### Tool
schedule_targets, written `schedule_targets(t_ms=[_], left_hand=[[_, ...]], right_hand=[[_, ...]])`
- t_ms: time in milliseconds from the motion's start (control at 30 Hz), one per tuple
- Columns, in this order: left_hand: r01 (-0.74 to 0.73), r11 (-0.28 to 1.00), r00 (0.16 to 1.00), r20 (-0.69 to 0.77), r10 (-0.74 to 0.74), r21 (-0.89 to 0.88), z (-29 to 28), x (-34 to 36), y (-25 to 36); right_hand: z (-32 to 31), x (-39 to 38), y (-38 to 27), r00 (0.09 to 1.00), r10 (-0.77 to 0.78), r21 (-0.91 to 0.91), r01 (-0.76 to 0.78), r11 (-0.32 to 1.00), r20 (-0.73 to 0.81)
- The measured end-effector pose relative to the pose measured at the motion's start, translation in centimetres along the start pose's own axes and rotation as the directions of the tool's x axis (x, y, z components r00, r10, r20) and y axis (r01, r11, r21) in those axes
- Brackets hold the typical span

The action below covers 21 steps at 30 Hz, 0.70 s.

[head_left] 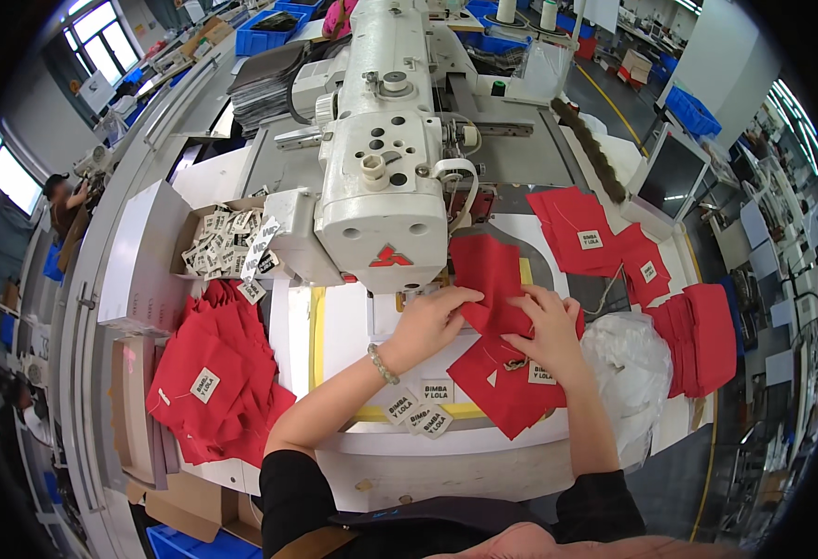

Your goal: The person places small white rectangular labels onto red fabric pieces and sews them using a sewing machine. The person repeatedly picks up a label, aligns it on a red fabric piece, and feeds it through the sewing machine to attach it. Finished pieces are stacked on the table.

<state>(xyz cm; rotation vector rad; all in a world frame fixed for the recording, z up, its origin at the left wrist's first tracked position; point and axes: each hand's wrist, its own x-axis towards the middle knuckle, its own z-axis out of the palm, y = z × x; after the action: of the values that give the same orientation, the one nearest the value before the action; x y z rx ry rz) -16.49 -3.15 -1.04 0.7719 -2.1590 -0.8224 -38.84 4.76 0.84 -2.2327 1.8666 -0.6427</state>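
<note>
A red fabric piece (pixel 486 279) is lifted in front of the white sewing machine's head (pixel 381 210). My left hand (pixel 427 328), with a beaded bracelet on its wrist, pinches the cloth's lower left edge. On its right side my right hand (pixel 550 334) grips the cloth with bent fingers. Below lie more red fabric pieces (pixel 502 396), partly under my right hand, with a white label on one. A small gold-and-dark metal thing by that hand is too small to name. Several loose white labels (pixel 423 410) rest nearer to me.
At left are a heap of red pieces (pixel 213 382), a box of labels (pixel 227 240) and a white carton (pixel 143 261). Labelled red pieces (pixel 581 233), a red stack (pixel 707 340), a clear plastic bag (pixel 628 373) and a screen (pixel 672 174) stand right.
</note>
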Motion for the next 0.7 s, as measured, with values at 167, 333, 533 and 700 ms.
schedule_targets(t_ms=[167,333,533,700], left_hand=[[-0.407,0.811,0.909,0.101,0.404,0.420,0.6,-0.1,-0.2],[-0.563,0.659,0.824,0.272,0.498,0.499,1.7,-0.9,-1.1],[-0.546,0.692,0.838,0.330,0.435,0.473,1.9,-1.6,-1.9],[-0.612,0.573,0.791,0.415,0.449,0.546,1.1,-3.3,-2.3]], right_hand=[[0.7,-0.3,0.7,0.962,-0.192,-0.200,0.153,0.968,-0.194],[-0.8,-1.1,-1.1,0.940,-0.145,-0.306,0.045,0.951,-0.310],[-1.2,-4.0,-0.2,0.981,0.016,-0.202,-0.056,0.978,-0.195],[-1.2,-5.4,-1.7,0.966,0.200,0.247,-0.157,0.956,-0.163]])
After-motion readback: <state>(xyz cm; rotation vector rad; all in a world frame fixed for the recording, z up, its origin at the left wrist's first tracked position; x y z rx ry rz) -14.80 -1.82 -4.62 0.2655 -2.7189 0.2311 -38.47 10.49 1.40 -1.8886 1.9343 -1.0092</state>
